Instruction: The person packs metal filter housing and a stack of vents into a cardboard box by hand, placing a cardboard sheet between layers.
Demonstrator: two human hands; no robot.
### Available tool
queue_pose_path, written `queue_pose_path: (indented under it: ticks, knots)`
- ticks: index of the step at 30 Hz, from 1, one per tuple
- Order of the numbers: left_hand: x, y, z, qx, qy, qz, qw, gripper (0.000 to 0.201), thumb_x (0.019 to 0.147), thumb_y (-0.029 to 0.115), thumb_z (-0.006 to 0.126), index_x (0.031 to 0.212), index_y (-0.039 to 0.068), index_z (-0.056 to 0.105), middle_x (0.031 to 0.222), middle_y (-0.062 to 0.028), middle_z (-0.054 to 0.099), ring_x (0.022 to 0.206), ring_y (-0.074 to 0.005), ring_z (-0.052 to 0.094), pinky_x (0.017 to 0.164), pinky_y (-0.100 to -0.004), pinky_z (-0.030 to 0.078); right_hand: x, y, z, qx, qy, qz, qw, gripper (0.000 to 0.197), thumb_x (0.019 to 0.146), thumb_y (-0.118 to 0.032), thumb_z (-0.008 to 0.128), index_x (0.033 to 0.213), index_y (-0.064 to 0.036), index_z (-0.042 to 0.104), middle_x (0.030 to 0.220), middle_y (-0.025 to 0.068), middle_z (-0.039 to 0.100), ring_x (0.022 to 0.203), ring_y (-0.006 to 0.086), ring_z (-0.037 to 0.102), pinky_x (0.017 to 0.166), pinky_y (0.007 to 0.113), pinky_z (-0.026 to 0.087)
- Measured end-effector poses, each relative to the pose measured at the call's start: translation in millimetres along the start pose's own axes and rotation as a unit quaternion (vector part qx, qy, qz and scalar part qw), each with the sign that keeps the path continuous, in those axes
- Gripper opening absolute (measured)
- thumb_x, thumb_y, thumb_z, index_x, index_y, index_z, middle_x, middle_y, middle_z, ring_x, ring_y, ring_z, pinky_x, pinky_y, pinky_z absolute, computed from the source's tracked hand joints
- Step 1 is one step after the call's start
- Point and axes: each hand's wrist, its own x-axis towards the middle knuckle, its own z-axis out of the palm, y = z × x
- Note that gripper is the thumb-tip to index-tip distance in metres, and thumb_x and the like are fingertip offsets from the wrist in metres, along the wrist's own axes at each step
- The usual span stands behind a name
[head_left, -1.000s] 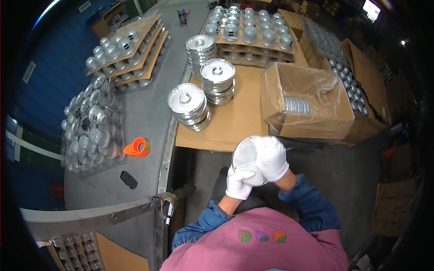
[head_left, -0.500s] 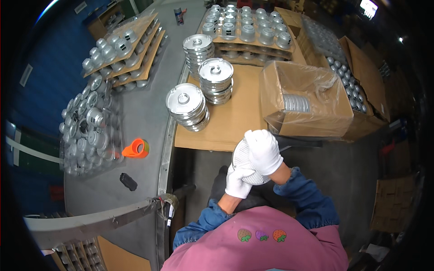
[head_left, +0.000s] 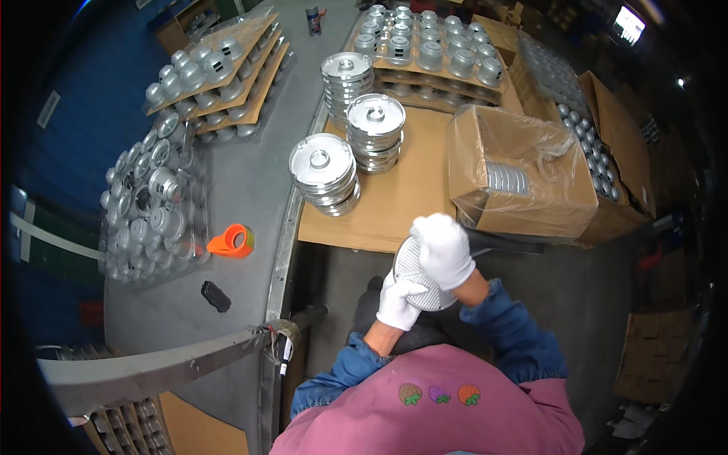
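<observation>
A round silvery disc with a ribbed face [head_left: 410, 262] is held in front of my body, tilted. My left hand [head_left: 400, 302], in a white glove, grips its lower left edge with the thumb lying over the ribbed face. Across the upper right of the disc lies my right hand [head_left: 445, 252], also gloved in white, its fingers curled in. Whatever those fingers hold, if anything, is hidden. Beyond my hands, three stacks of shiny round metal parts stand on cardboard: a front stack [head_left: 322, 163], a middle stack [head_left: 375, 121] and a back stack [head_left: 346, 72].
Right of the stacks is a plastic-lined carton [head_left: 523, 208] with several discs [head_left: 506, 179] inside. Trays of silver cups [head_left: 431, 54] are piled at the back, more [head_left: 189, 72] on the left. An orange tape dispenser [head_left: 233, 241] and a black object [head_left: 215, 296] lie on the grey table [head_left: 254, 182].
The view has shifted slightly, so the table items appear a little farther right. My right hand has moved slightly over the disc; my left hand keeps its grip.
</observation>
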Motion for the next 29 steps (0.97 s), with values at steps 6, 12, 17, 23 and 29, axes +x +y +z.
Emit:
queue_pose_path:
  ticks: [6,12,17,23,29]
  knots:
    - [-6,26,-6,-0.028,0.006,-0.103,0.994,0.061,0.066,-0.009,0.050,0.127,-0.005,0.046,0.121,-0.0196,0.055,0.113,-0.0323,0.053,0.098,-0.0408,0.042,19,43,-45,0.184,-0.046,0.026,0.982,0.009,0.077,-0.007,0.066,0.086,-0.0042,0.066,0.077,0.0089,0.064,0.069,0.0258,0.061,0.062,0.033,0.049]
    - [-9,41,6,-0.053,0.003,-0.152,0.987,0.055,0.070,-0.004,0.050,0.125,-0.007,0.047,0.119,-0.0211,0.056,0.109,-0.0334,0.055,0.096,-0.0420,0.044,8,41,-69,0.093,-0.116,-0.146,0.978,0.024,0.072,-0.005,0.063,0.096,-0.0095,0.061,0.076,0.0042,0.059,0.069,0.0243,0.058,0.060,0.034,0.048]
    - [-5,42,19,0.021,-0.012,-0.146,0.989,0.052,0.072,-0.001,0.051,0.123,-0.007,0.049,0.116,-0.0200,0.059,0.106,-0.0316,0.058,0.094,-0.0390,0.045,7,34,-70,-0.031,-0.184,-0.219,0.958,0.022,0.073,-0.012,0.058,0.095,-0.0064,0.059,0.073,0.0029,0.050,0.066,0.0213,0.051,0.061,0.033,0.043]
    - [3,29,8,0.053,-0.068,-0.171,0.981,0.051,0.070,0.001,0.052,0.120,-0.007,0.052,0.114,-0.0201,0.060,0.105,-0.0302,0.058,0.094,-0.0369,0.045,10,37,-54,0.032,-0.168,-0.243,0.955,0.020,0.075,-0.008,0.057,0.095,-0.0065,0.060,0.071,0.0026,0.052,0.064,0.0209,0.051,0.062,0.033,0.042]
    - [4,44,-11,0.062,-0.073,-0.164,0.982,0.055,0.068,0.005,0.055,0.122,-0.007,0.051,0.117,-0.0197,0.059,0.107,-0.0314,0.057,0.098,-0.0373,0.042,5,57,-76,0.054,-0.217,-0.239,0.945,0.026,0.075,-0.010,0.059,0.101,-0.0080,0.059,0.077,0.0045,0.054,0.069,0.0219,0.053,0.063,0.034,0.043]
